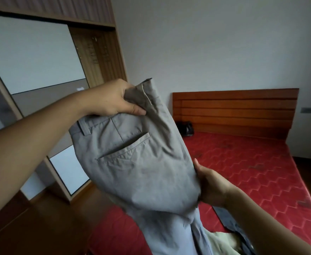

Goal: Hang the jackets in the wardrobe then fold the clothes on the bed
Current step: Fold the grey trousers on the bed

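Observation:
I hold a pair of grey trousers [141, 162] up in the air above the near end of the bed, back pocket facing me. My left hand [112, 98] grips the bunched waistband and a leg hem at the top. My right hand [211, 184] holds the trousers' right edge lower down, thumb up along the cloth, fingers hidden behind it. The legs hang down toward the red mattress [252, 172]. More clothes lie at the mattress's near edge: a dark garment [228, 218] and a pale green one [222, 242].
A wardrobe [40, 70] with white and grey sliding doors stands at the left, its wooden frame beside the wall. A wooden headboard [233, 111] closes the bed's far end, with a small dark object [186, 128] near it. Wooden floor [49, 218] lies between wardrobe and bed.

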